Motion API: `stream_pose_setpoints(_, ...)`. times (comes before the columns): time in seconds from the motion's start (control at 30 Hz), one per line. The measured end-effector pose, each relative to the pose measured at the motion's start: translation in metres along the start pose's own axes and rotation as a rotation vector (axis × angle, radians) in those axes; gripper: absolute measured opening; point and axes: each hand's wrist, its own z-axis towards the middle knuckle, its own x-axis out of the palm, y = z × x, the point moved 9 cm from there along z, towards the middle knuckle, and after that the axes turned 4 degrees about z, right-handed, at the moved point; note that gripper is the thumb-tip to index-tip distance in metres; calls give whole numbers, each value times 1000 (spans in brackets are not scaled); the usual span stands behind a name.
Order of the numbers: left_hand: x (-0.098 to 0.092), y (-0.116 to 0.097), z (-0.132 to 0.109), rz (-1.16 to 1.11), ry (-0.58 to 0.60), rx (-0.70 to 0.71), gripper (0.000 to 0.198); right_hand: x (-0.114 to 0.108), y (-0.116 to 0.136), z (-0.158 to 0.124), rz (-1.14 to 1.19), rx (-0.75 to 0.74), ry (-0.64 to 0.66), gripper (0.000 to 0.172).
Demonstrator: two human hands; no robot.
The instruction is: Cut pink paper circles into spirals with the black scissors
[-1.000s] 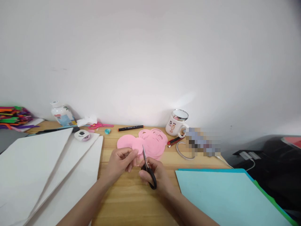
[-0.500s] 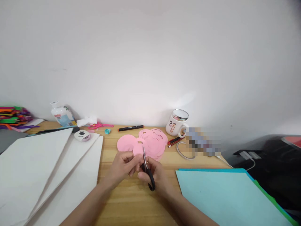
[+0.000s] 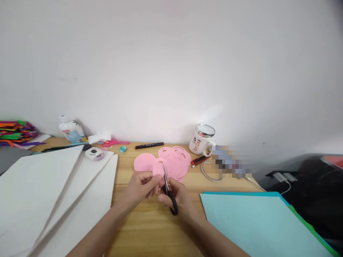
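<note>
My left hand [image 3: 144, 186] pinches a small piece of pink paper [image 3: 158, 170] between thumb and fingers, held up over the desk. In my right hand [image 3: 177, 195] is a pair of scissors [image 3: 173, 204] with black handles, its metal blades pointing up and away along the right edge of that paper. The blades look close together. Behind the hands lies a loose pile of pink paper cutouts [image 3: 178, 162], several with curved slots, and a pink paper disc [image 3: 144, 162] sits at its left.
White boards [image 3: 34, 192] cover the left side, with a white correction tape [image 3: 94, 153] on top. Light blue sheets [image 3: 257, 221] lie at the right. Along the wall are a bottle [image 3: 71, 130], pink scissors [image 3: 115, 143], a black marker [image 3: 149, 146] and a white mug [image 3: 200, 139].
Both hands, the pink paper piece and the scissors have shifted very slightly to the right. The things on the desk stay in place.
</note>
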Motion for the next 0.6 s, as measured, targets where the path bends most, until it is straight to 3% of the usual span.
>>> stream_pose_setpoints(0.6,-14,5,1,91,-79,55,40,-4,-12,-2,10,70,-16,36)
